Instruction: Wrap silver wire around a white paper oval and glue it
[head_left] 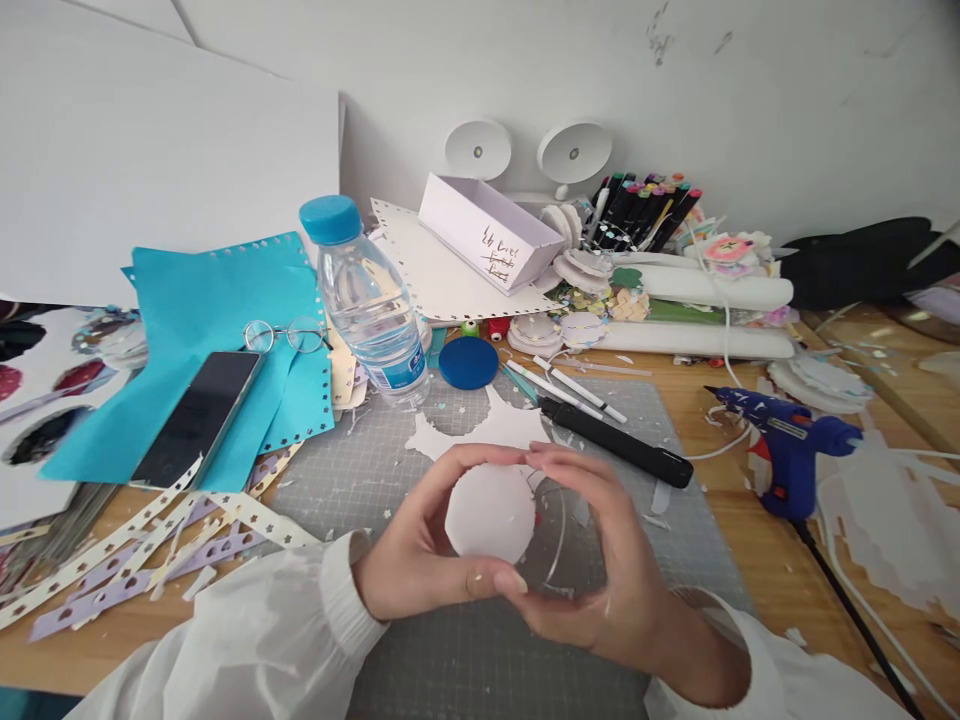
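Note:
Above the grey cutting mat (420, 640), a round white disc (491, 513) with a slightly scalloped edge faces the camera. My left hand (442, 550) is closed round its left side, with the thumb below and fingers above. Curved beside it, my right hand (600, 550) has its fingertips and thumb close to my left fingers, near the disc's right edge. A gap shows between the right palm and the disc. A cut white paper scrap (491, 425) lies just behind the hands.
A water bottle (371, 310), blue lid (468, 362) and black cutter (615, 440) stand or lie behind the hands. Phone (199, 420), glasses (289, 336) and blue paper (180, 310) are left. A blue glue gun (787, 450) with its cable lies right.

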